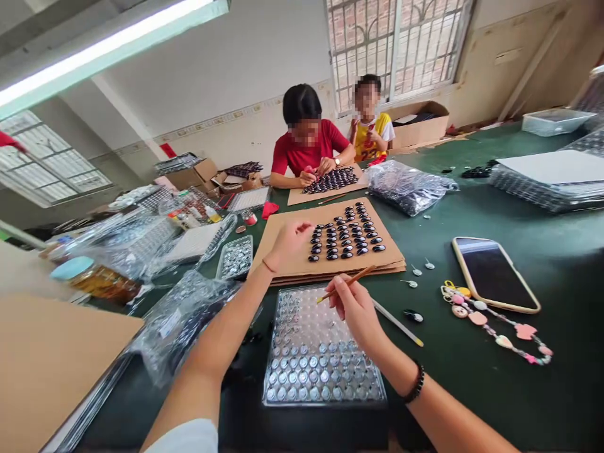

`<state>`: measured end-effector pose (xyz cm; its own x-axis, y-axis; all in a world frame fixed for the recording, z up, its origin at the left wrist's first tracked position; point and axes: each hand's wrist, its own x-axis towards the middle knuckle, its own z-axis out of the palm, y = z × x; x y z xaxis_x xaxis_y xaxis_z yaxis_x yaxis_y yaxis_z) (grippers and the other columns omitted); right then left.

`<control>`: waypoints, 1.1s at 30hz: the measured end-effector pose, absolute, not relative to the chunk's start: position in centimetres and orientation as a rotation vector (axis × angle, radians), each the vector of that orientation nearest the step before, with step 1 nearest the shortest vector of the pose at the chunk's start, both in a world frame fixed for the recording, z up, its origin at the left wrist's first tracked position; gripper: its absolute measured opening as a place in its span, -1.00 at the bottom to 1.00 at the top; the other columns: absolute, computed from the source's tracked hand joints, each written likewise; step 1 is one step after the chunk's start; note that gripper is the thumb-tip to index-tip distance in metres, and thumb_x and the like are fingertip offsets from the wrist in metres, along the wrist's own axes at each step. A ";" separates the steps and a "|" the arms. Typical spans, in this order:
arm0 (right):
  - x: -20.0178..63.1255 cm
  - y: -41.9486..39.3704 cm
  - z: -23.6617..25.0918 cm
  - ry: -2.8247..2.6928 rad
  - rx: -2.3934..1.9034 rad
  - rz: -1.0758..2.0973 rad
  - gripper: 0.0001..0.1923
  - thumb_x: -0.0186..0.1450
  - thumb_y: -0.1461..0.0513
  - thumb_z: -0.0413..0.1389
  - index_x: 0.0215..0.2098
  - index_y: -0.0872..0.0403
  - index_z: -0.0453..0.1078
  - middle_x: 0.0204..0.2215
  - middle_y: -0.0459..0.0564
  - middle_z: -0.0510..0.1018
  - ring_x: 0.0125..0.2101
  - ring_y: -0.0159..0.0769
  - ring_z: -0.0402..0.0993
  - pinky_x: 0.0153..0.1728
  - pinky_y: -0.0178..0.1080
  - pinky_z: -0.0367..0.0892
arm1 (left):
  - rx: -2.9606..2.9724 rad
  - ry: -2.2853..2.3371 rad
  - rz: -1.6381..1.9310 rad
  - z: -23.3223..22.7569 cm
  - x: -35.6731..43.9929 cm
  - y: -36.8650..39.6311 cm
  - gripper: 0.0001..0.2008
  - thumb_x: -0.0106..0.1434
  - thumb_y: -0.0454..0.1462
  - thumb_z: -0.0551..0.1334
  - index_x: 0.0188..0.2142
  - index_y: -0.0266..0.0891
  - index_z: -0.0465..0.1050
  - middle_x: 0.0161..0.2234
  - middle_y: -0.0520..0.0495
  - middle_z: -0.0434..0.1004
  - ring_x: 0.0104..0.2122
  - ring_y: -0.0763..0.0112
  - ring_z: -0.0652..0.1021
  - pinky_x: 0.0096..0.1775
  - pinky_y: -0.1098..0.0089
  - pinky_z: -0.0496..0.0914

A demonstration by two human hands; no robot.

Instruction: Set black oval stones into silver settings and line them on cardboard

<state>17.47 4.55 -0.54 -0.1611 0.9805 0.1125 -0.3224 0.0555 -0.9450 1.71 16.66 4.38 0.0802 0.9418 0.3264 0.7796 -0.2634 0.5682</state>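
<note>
My left hand [293, 243] is over the left part of a cardboard sheet [283, 258], next to rows of shiny black oval pieces [346, 236]. Its fingers are bent together and slightly blurred; whether a small piece sits between them is hidden. In my right hand [355, 307] is a thin brown stick [353, 283] with a yellowish tip, gripped between thumb and fingers and pointing left. Beneath that hand lies a clear plastic tray [325, 393]; round silvery pieces fill its nearer rows, while many farther pockets look bare.
Right of the tray lie a pale stick [401, 324], a black oval piece [413, 316], a phone [495, 272] and its beaded strap [503, 341]. A small box of silvery pieces [236, 257] and plastic bags [189, 314] are left. Two people [309, 148] sit opposite.
</note>
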 end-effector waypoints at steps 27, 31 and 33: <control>16.4 1.1 -2.3 -1.804 -0.852 1.019 -0.79 0.31 0.16 -0.15 -0.33 0.07 0.25 -0.52 -0.09 0.36 -0.66 -0.46 0.17 -0.61 -0.35 0.11 | 1.360 1.084 0.899 -1.2 -0.5 0.2 -0.64 0.15 -0.08 0.09 -0.27 -0.32 0.46 -0.35 -0.11 0.49 -0.48 0.48 0.42 -0.40 0.45 0.29; 16.3 1.1 -2.0 -1.649 -0.826 1.115 -0.79 0.31 0.14 -0.14 -0.32 0.08 0.24 -0.52 -0.10 0.34 -0.71 -0.51 0.13 -0.67 -0.37 0.09 | 1.070 0.965 0.909 -1.3 -0.2 0.1 -0.66 0.08 -0.12 0.20 -0.24 -0.32 0.45 -0.40 -0.10 0.48 -0.51 0.52 0.42 -0.38 0.45 0.30; 16.3 1.2 -1.9 -1.618 -0.810 1.153 -0.79 0.31 0.14 -0.13 -0.32 0.09 0.25 -0.52 -0.10 0.34 -0.71 -0.52 0.13 -0.68 -0.37 0.08 | 0.959 0.957 0.952 -1.4 -0.1 0.1 -0.68 0.03 -0.16 0.26 -0.25 -0.32 0.44 -0.41 -0.08 0.48 -0.51 0.54 0.42 -0.36 0.45 0.31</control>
